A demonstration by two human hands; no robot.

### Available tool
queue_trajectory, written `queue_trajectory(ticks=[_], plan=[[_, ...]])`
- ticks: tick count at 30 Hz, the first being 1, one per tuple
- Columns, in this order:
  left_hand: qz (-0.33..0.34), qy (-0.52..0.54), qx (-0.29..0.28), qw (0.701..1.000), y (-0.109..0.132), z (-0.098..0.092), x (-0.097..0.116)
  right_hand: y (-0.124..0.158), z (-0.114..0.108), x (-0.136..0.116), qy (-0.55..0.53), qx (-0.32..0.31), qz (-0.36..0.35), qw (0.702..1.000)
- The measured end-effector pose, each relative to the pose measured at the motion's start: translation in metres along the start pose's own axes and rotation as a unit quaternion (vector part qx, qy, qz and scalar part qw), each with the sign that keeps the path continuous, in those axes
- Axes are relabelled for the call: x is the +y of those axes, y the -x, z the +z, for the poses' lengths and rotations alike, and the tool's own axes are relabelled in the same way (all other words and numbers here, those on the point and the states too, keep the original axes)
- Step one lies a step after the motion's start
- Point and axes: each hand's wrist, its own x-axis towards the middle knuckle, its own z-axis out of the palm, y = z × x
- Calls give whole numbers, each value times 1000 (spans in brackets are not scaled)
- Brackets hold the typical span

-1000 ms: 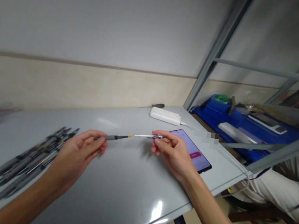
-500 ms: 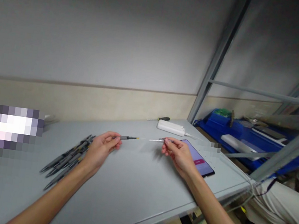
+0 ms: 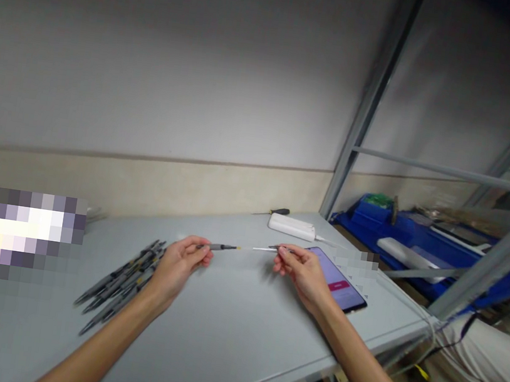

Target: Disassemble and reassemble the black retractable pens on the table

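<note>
My left hand (image 3: 183, 263) pinches a grey pen-like piece (image 3: 224, 247) whose thin yellowish tip points right. Facing it, my right hand (image 3: 301, 270) grips a thin piece (image 3: 266, 249) with a pale shaft pointing left and a dark end at the fingers. A small gap seems to separate the two tips, though a faint clear part between them cannot be made out. Beside my left forearm lies a pile of several grey pens (image 3: 121, 280), partly hidden by the arm.
A phone (image 3: 341, 282) with a lit screen lies beyond my right wrist on the grey table (image 3: 225, 338). Behind are a white power strip (image 3: 292, 226) and a screwdriver (image 3: 279, 211). Blue trays (image 3: 370, 210) stand past the metal frame, near a person's pale-clothed leg (image 3: 487, 363).
The view has shifted slightly, so the table and both hands appear a little lower. Both hands keep their pieces, and the tips look slightly closer together.
</note>
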Motion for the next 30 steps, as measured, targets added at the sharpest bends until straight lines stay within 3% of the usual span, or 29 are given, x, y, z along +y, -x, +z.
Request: queue_trajectory(ticks=[10, 21, 26, 30], plan=[[-11, 25, 4, 1000, 0, 1, 1, 3, 4, -1, -5, -26, 12, 1000], [-31, 42, -45, 998, 6, 8, 0, 1, 20, 6, 28, -50, -5, 998], [-25, 32, -59, 997, 6, 4, -1, -1, 31, 6, 80, -73, -18, 994], [12, -11, -64, 998, 4, 1, -1, -3, 33, 8, 190, -95, 14, 977]])
